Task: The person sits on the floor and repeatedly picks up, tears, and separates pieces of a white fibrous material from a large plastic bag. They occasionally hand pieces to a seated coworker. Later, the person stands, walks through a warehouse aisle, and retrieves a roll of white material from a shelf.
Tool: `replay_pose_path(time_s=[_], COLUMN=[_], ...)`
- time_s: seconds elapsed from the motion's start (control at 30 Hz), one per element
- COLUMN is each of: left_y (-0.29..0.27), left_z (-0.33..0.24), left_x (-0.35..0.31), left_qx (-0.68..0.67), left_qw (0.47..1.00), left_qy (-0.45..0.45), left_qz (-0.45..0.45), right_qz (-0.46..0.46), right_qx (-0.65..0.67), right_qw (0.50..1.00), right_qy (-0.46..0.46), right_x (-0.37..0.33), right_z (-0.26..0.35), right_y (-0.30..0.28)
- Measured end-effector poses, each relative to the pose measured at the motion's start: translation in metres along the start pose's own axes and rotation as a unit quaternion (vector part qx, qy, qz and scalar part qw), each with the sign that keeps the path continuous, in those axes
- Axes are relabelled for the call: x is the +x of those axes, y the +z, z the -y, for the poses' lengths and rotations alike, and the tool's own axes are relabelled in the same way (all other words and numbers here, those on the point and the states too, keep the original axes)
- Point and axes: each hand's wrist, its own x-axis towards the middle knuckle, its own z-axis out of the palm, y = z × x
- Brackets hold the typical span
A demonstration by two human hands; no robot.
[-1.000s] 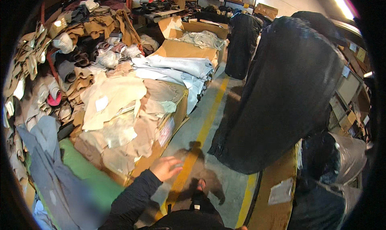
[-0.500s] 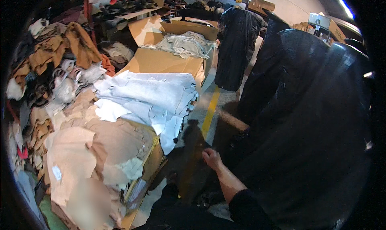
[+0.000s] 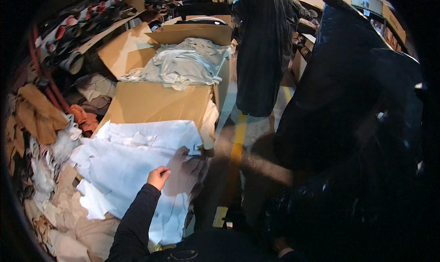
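My left hand [image 3: 158,177], its fingers loosely curled together with nothing visible in them, is over a stack of pale blue-white leather hides [image 3: 133,152]. It casts a shadow on them; I cannot tell whether it touches. Low at the bottom edge, my right hand [image 3: 280,244] shows only as a dim patch of skin beside a dark sleeve, its fingers hidden in shadow. Tan and beige hides [image 3: 87,230] lie to the near left of the pale stack.
Beyond the hides stands an open cardboard box [image 3: 156,101] holding grey-white soft pieces [image 3: 188,60]. Tall black-wrapped bundles [image 3: 261,56] stand at the centre and right. A yellow floor line [image 3: 238,138] runs between. Shelves of rolled material [image 3: 87,24] are at far left.
The view has moved forward, bringing the pale hides closer. My left hand has come into view over them. My right hand has dropped from the middle to the bottom edge.
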Motion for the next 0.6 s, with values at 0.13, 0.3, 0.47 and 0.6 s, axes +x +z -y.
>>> replay_pose_path(time_s=[0.13, 0.3, 0.47, 0.6], left_y=[0.09, 0.152, 0.163, 0.202], left_z=[0.043, 0.144, 0.173, 0.105], left_x=[0.113, 0.131, 0.252, 0.48], left_qx=[0.014, 0.22, 0.298, 0.125], left_qw=[0.989, 0.937, 0.911, 0.957], left_qy=[-0.139, -0.131, -0.152, -0.226], left_qz=[0.05, 0.239, 0.242, 0.13], right_qz=[0.015, -0.096, -0.315, -0.595], right_qx=[0.121, 0.129, 0.169, 0.161], right_qw=[0.991, 0.978, 0.883, 0.684], right_qy=[0.054, -0.131, -0.305, -0.391], right_x=[0.075, 0.186, 0.308, 0.281], right_z=[0.059, 0.244, 0.433, 0.568], right_y=[-0.114, -0.348, -0.644, -0.907])
